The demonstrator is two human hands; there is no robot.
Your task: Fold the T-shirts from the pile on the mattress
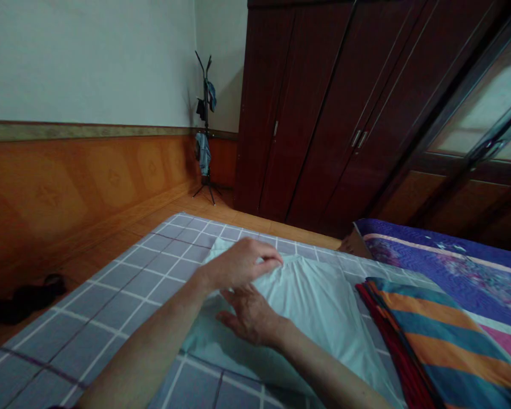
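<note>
A pale mint-white cloth (pixel 319 295) lies spread on the grey checked bed cover (pixel 145 284), with creases gathered near its far edge. Over its left part my left hand (pixel 242 261) reaches across, thumb and fingertips pinched together at the gathered edge; whether fabric is between them is too small to tell. Just below and nearer to me, my right hand (pixel 251 315) crosses toward the left with its fingers apart, over the cloth. Its fingertips are partly hidden beneath my left hand.
Folded striped fabric (pixel 447 329) in orange, teal and red lies right of the cloth. Behind it is a purple patterned bed (pixel 451 250). A dark wardrobe (pixel 306 113) and a coat stand (pixel 205 113) stand beyond. A dark item (pixel 21 301) lies on the floor at left.
</note>
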